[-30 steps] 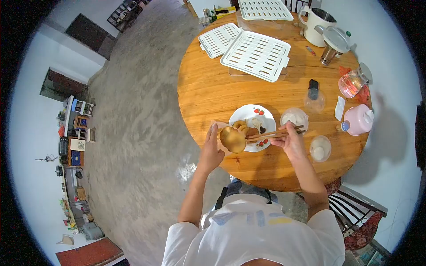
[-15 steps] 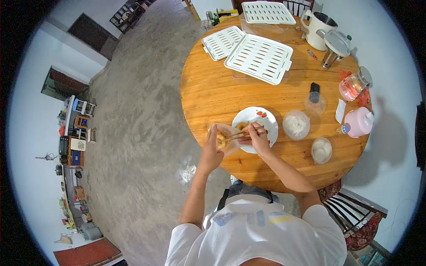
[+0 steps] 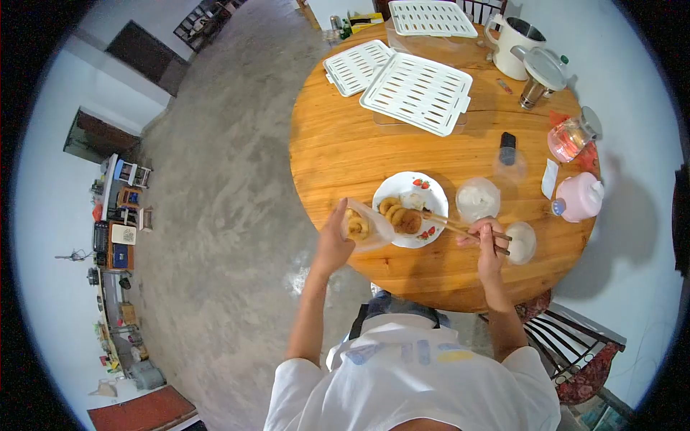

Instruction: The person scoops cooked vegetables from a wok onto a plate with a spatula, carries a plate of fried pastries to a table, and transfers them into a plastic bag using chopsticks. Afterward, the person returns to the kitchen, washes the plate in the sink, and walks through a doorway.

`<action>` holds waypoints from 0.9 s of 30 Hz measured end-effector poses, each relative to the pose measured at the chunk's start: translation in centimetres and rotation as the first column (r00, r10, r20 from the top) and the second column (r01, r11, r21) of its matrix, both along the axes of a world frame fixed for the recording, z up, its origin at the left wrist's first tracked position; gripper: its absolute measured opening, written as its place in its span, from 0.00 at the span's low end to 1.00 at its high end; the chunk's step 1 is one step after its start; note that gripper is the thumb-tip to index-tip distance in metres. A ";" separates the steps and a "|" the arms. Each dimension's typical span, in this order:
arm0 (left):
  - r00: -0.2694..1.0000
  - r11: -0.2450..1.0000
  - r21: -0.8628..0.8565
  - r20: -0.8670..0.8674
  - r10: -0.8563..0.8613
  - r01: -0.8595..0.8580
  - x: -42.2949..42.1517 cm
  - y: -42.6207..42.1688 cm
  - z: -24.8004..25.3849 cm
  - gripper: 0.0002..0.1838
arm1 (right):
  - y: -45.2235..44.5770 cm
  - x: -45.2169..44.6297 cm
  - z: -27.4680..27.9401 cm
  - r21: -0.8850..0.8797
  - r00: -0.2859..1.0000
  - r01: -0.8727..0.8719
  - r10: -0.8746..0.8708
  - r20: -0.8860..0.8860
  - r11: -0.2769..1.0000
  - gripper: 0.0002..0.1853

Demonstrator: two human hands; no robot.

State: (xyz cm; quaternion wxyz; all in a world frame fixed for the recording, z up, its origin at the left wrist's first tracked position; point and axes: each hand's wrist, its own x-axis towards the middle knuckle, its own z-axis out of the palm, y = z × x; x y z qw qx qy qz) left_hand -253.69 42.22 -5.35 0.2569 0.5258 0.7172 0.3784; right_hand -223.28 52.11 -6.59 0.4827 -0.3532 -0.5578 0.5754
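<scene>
My left hand (image 3: 334, 239) is wrapped round the side of a clear plastic container (image 3: 375, 228), tilted beside the plate, with golden-brown food (image 3: 356, 225) inside. My right hand (image 3: 488, 248) grips a pair of wooden chopsticks (image 3: 460, 227), whose tips reach over the white plate (image 3: 410, 181) with red strawberry prints. On that plate lie several golden-brown pieces (image 3: 400, 218) and some small pale and dark bits. Nothing can be made out between the chopstick tips. A round tub with white contents (image 3: 477, 200) stands behind my right hand, and a smaller clear tub (image 3: 521, 243) is partly behind it.
White slotted trays (image 3: 419, 92) lie at the back of the round wooden table (image 3: 330, 144). Along the right side are a cream pitcher (image 3: 510, 54), a lidded jug (image 3: 540, 72), a glass jar (image 3: 571, 136), a pink bottle (image 3: 579, 197) and a black-topped clear container (image 3: 509, 154). A chair (image 3: 575, 352) stands lower right.
My right hand went to the container with the chopsticks, then moved back right past the plate. The golden piece held up by the chopsticks earlier is no longer between them. My left hand keeps the container.
</scene>
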 end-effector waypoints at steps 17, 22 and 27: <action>0.991 0.999 -0.029 0.134 -0.018 0.022 -0.5 -0.4 -0.3 0.29 | 1.9 2.4 -7.6 -0.478 0.965 -0.154 0.027 -0.261 0.865 0.14; 0.998 0.999 -0.049 -0.055 0.020 -0.023 1.8 -2.3 -0.1 0.23 | 2.6 1.0 -7.1 -0.421 0.983 -0.149 0.089 -0.159 0.895 0.15; 0.979 1.000 -0.007 -0.205 -0.010 0.008 3.1 -4.2 -1.1 0.22 | 2.6 1.2 -7.3 -0.377 0.985 -0.122 0.064 -0.163 0.918 0.16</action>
